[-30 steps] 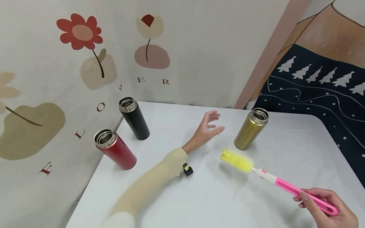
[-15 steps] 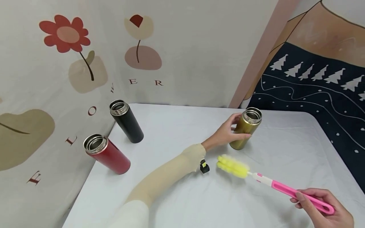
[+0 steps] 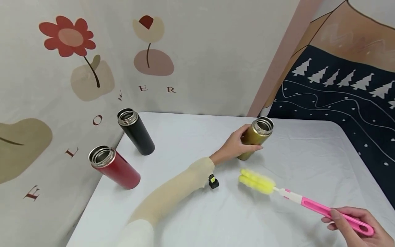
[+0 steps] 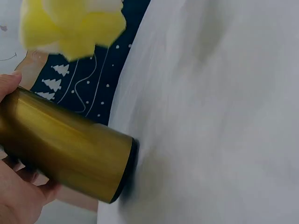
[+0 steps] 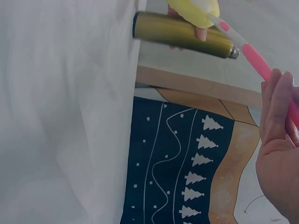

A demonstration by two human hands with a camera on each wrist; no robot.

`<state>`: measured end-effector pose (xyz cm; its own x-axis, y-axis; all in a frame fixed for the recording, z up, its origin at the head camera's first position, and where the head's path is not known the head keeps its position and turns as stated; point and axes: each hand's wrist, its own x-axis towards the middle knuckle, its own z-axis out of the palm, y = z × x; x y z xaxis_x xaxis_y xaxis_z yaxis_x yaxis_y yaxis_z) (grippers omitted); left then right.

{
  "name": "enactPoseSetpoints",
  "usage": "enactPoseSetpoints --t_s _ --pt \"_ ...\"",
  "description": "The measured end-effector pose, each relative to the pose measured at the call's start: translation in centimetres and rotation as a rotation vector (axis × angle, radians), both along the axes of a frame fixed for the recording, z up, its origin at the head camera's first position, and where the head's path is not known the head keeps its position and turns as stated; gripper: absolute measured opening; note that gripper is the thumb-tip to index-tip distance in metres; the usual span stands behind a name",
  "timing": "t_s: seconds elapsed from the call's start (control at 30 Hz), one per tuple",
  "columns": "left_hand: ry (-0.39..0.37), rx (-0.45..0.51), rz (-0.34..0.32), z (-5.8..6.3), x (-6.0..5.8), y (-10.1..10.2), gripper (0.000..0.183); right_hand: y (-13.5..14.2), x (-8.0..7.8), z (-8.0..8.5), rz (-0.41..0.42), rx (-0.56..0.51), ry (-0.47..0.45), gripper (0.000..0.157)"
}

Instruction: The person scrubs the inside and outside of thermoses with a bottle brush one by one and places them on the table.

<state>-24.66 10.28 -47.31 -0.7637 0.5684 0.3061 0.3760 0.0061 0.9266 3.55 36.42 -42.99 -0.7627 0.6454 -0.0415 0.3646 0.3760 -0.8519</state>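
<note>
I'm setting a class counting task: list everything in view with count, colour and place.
Gold bottle: 1, gold, in left hand
Black bottle: 1, black, far left on table
Red bottle: 1, red, near left on table
Brush: 1, pink, white and yellow, in right hand
Table: 1, white, centre
Flower backdrop: 1, off-white, left and back
Tree print: 1, navy and brown, right
Gadget: 1, black and yellow, beside sleeve
Sleeve: 1, beige, lower centre
Left hand: 1, bare, round gold bottle
Right hand: 1, bare, lower right

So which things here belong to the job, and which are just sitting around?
In use:
lidless gold bottle, in the left hand
pink-handled bottle brush, in the right hand

Standing untouched:
lidless black bottle
lidless red bottle
</note>
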Motion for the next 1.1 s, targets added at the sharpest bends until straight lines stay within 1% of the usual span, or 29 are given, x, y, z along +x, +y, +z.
enactPoseSetpoints --t_s 0.07,0.13,0.17,0.23,0.27,0.3,0.37,0.47,0.6,0.73,0.77,0.8,0.9,0.97,1.0,1.07,1.1 --pt "0.054 -0.03 0.023 0.2 0.2 -1.7 0.067 0.0 -0.1 0.1 -0.039 -0.023 0.03 0.009" --pt "0.122 -0.066 0.049 0.3 0.5 -3.6 0.065 -0.1 -0.1 0.1 -0.101 -0.089 0.093 0.009" --pt "0.149 -0.084 0.061 0.3 0.8 -4.5 0.066 -0.2 -0.1 0.2 -0.128 -0.098 0.122 0.009" --pt "0.214 -0.125 0.085 0.2 1.3 -6.4 0.068 -0.4 0.0 0.3 -0.15 -0.088 0.183 0.012" --pt "0.244 -0.147 0.098 0.1 1.7 -7.3 0.069 -0.5 0.1 0.3 -0.149 -0.074 0.218 0.014" --pt "0.273 -0.175 0.114 0.1 2.1 -8.2 0.07 -0.6 0.3 0.4 -0.137 -0.039 0.235 0.015" --pt "0.322 -0.234 0.141 0.0 3.0 -9.7 0.073 -0.6 0.4 0.8 -0.1 0.05 0.26 0.019" --pt "0.385 -0.319 0.179 0.1 4.5 -11.6 0.074 -0.4 0.4 1.3 -0.042 0.124 0.325 0.025" --pt "0.449 -0.391 0.228 0.7 6.4 -13.9 0.073 -0.8 0.0 1.8 0.007 0.166 0.395 0.028" --pt "0.535 -0.453 0.271 1.3 7.9 -15.9 0.072 -1.9 -0.5 2.3 0.004 0.143 0.426 0.027" --pt "0.562 -0.468 0.277 1.4 8.2 -16.4 0.072 -2.1 -0.5 2.4 -0.001 0.117 0.429 0.026" --pt "0.587 -0.483 0.284 1.5 8.4 -16.8 0.072 -2.4 -0.5 2.4 -0.004 0.064 0.432 0.023" --pt "0.645 -0.516 0.29 1.7 9.2 -17.8 0.074 -3.0 -0.8 2.4 -0.001 -0.138 0.439 0.014" --pt "0.669 -0.534 0.288 1.8 9.8 -18.3 0.075 -3.3 -1.0 2.4 0.003 -0.283 0.451 0.011" --pt "0.68 -0.547 0.289 1.9 10.0 -18.5 0.076 -3.4 -1.1 2.4 0.012 -0.335 0.458 0.01" --pt "0.697 -0.569 0.287 2.0 10.5 -18.9 0.076 -3.4 -1.3 2.5 0.052 -0.377 0.481 0.008" --pt "0.704 -0.578 0.287 2.0 10.7 -19.1 0.076 -3.4 -1.5 2.6 0.079 -0.377 0.493 0.008"
